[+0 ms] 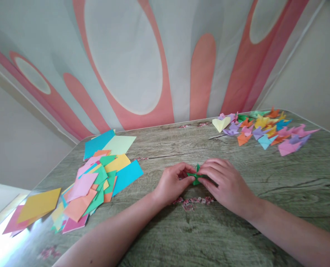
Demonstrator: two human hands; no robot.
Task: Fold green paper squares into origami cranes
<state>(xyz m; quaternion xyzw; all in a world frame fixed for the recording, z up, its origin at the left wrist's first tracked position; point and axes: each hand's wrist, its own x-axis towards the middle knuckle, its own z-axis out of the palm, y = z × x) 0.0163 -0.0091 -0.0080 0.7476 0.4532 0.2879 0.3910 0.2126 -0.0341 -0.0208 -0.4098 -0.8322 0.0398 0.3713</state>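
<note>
My left hand [172, 183] and my right hand [227, 184] meet at the middle of the wood-grain table [181, 230]. Between their fingertips sits a small, partly folded green paper piece [195, 177], pressed low against the tabletop. Left fingers curl and pinch its left side. The right fingers lie over its right side, pressed together, and hide much of it.
A loose heap of coloured paper squares [98, 178] spreads over the table's left, with a yellow square [39, 204] near the left edge. Several folded paper figures [265, 131] lie in a cluster at the far right. A patterned pink and white wall [142, 63] rises behind the table.
</note>
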